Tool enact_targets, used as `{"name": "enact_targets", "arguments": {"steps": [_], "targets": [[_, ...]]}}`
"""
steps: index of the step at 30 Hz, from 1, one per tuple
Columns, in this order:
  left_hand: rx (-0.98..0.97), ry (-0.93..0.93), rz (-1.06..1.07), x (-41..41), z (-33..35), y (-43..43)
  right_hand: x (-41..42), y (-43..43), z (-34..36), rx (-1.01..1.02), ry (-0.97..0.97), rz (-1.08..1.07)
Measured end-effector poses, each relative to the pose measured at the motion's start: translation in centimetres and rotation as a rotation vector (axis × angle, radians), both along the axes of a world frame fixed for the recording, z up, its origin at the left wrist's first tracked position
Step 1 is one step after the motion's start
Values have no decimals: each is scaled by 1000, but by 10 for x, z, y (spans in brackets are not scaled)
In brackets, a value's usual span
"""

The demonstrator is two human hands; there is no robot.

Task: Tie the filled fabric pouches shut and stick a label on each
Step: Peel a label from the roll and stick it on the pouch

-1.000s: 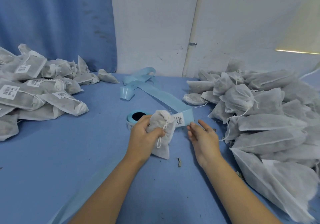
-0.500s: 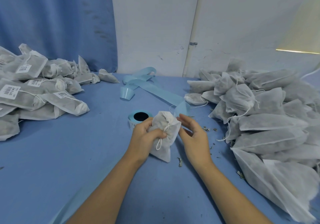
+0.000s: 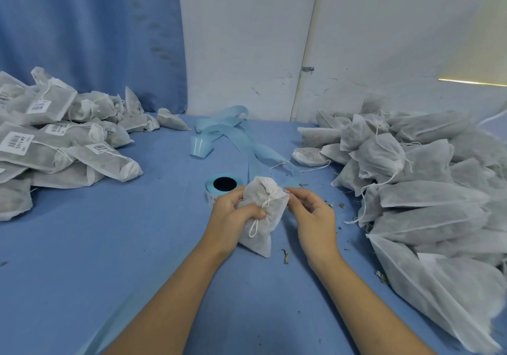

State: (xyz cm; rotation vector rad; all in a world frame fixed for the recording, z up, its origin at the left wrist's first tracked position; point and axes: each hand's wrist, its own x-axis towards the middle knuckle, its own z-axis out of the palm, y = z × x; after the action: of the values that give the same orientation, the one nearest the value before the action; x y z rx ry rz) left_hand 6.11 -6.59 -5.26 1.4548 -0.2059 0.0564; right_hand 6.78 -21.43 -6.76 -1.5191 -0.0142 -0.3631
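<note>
From the head camera, the left hand grips a filled white fabric pouch around its gathered neck, fingers curled over the front and thumb behind, holding it tilted just above the blue table in the middle of the view. The pouch's white drawstring is drawn tight and hangs in a small loop below the fingers. The right hand is just beside the pouch with its fingers curled; the thumb and forefinger tips meet at the pouch's upper right edge, but I cannot tell whether they pinch the fabric, a label or nothing. Directly behind the left hand a label roll with a light blue core lies on the table, and its pale blue backing strip trails in loops toward the white wall. On the left lies a heap of tied pouches bearing barcode labels, in front of a blue curtain. On the right a larger heap of unlabelled pouches is stacked, some with loose strings. Bits of dried plant matter are scattered on the table near the right wrist.
</note>
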Motion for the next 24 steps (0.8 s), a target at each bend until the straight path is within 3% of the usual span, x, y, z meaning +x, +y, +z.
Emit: {"name": "enact_targets", "arguments": {"steps": [11,17,24], "targets": [[-24,23,100,5,-3,-1,3,-9,3,180,27,-240],[30,-62,137,8,-6,-2,-2,-5,6,159,55,-186],[-92,-80,120,8,-4,1,-8,0,12,142,-31,-61]]}}
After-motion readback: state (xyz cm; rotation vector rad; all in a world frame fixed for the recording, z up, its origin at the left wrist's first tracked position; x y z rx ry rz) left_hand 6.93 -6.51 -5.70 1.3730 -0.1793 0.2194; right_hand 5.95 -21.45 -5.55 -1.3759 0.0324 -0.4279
